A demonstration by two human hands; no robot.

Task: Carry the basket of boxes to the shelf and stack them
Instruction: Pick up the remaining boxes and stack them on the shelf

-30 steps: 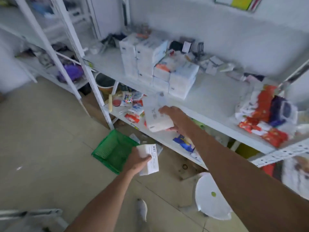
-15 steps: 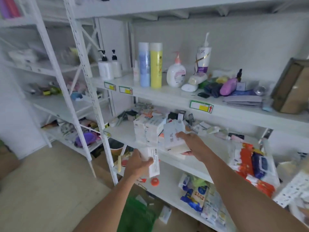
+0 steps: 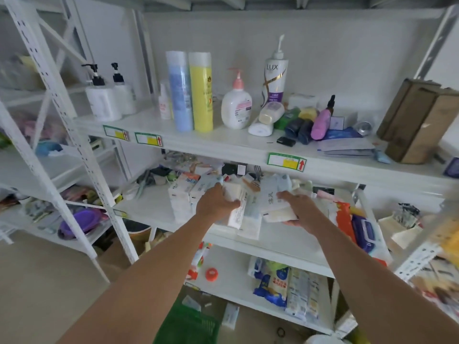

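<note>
Centrally, the left hand [image 3: 215, 204] has its fingers curled round a white box [image 3: 237, 211], and the right hand [image 3: 301, 211] grips a second white box [image 3: 274, 206] from beneath, thumb on top; both are held over the middle shelf [image 3: 285, 242] at mid-frame. Just left of the left hand a stack of white boxes [image 3: 182, 194] stands on that shelf, though blur hides whether the held boxes touch it. Bottom centre, the green basket [image 3: 190, 324] sits on the floor below the arms, and a yellow bottle [image 3: 201, 93] stands upright on the upper shelf [image 3: 223, 145].
</note>
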